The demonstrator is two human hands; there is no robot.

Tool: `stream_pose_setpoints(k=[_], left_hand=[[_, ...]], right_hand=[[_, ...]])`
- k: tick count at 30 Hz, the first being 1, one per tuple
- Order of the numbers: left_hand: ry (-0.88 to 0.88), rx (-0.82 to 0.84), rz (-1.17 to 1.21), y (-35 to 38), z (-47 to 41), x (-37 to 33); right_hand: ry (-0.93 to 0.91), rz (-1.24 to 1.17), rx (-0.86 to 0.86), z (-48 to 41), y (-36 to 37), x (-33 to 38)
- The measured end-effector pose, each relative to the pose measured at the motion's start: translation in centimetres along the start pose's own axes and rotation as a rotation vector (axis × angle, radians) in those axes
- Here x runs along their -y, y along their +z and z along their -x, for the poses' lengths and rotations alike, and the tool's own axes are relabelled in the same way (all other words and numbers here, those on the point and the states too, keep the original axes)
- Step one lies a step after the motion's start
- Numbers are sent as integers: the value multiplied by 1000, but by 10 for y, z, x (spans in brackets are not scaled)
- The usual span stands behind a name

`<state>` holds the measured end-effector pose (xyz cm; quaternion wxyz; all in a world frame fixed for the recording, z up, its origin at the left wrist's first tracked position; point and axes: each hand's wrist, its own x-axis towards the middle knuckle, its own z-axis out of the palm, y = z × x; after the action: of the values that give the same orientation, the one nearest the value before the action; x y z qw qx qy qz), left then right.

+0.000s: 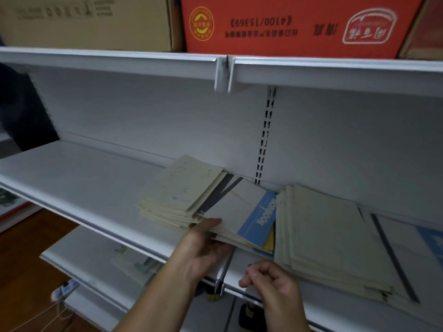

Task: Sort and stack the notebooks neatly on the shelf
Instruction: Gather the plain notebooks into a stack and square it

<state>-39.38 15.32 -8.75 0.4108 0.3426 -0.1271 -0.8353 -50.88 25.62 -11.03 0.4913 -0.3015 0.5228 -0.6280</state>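
White metal shelf (84,178) carried a large cream notebook stack (323,231) at right and a smaller cream stack (177,190) at left. Between them, the left hand (203,248) pinched the grey-and-blue notebooks (239,212). The right hand (271,281) hovered, fingers curled, empty.

Red printed cardboard box (299,27) at top, lettering upside down. Plain brown cardboard box (86,22) just beside it, leftward. Brown wooden floor (26,255) lower left.
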Motion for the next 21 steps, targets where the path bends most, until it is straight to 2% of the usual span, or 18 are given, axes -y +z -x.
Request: stream_pose_setpoints(k=[2,5,10,14,18,21], left_hand=[[19,-9,28,8,-7,11],[80,-129,-71,19,-17,17],[163,-240,-106,19,-27,19],[214,-259,-95,9,-15,24],[218,-298,-193,0,4,30],[239,-378,-267,-10,14,31]], right_hand=[[-3,9,-1,1,-1,2],[37,-14,-16,3,-5,5],[219,-76,15,5,-13,7],[423,39,61,10,-23,18],[718,125,163,9,-33,16],[852,-20,186,7,-30,8]])
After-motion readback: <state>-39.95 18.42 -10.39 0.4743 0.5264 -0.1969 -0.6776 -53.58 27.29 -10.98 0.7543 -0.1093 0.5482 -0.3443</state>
